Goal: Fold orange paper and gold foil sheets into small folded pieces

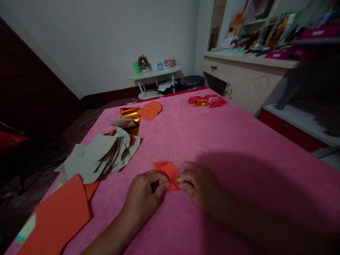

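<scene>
- Pinching the lower edge of the folded orange paper point(172, 171), the left hand point(148, 187) presses thumb and forefinger together on it; from this hand the paper lies toward two o'clock.
- Gripping its four o'clock corner, the right hand point(198, 180) has bent fingers closed against the thumb; from here the paper lies toward ten o'clock.
- Neither hand is nearer: both touch it, fingertips almost meeting. A crease slants from eleven to five; the long axis is hard to tell.
- Around the paper: pink cloth point(170, 138) beneath, orange sheets point(61, 216) at eight, a grey paper stack point(98, 152) between nine and ten, gold foil point(130, 115) at eleven, a red-and-gold piece point(201, 102) at one, well apart.
</scene>
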Demonstrator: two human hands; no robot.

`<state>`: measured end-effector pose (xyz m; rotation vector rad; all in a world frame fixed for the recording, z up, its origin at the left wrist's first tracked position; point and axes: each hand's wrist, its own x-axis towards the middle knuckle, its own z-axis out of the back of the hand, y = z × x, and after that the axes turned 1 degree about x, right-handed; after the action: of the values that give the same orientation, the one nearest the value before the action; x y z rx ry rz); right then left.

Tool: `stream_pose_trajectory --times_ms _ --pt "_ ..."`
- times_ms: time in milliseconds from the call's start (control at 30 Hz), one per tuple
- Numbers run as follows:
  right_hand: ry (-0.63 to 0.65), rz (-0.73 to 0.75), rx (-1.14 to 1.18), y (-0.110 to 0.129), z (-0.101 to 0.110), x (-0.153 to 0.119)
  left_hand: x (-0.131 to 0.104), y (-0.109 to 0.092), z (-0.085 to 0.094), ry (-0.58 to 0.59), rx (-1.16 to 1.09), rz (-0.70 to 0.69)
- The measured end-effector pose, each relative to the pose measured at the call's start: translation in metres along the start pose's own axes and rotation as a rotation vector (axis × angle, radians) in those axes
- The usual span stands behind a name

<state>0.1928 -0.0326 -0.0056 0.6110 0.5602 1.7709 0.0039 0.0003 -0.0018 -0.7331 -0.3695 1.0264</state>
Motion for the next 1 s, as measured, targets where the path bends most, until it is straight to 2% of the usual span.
stream_pose_trajectory --times_ms 233,367,500,700,1000 --pt "-0.001 -0.014 0.017 0.0 0.0 0.002 0.001 0.002 0.006 0.094 -0.029 -0.066" --pt "0.006 -0.062 0.012 0.001 0.0 0.002 0.002 0.002 0.009 0.104 -0.031 -0.069" --pt "-0.003 -0.085 -0.033 0.004 -0.001 -0.001 0.002 0.001 0.008 0.09 -0.025 -0.042" --pt "-0.004 -0.056 -0.096 0.007 0.0 -0.003 0.001 0.002 0.0 0.001 -0.033 0.037" --pt "-0.008 -0.048 -0.077 0.007 -0.001 -0.004 -0.001 0.0 -0.003 -0.047 0.036 0.012"
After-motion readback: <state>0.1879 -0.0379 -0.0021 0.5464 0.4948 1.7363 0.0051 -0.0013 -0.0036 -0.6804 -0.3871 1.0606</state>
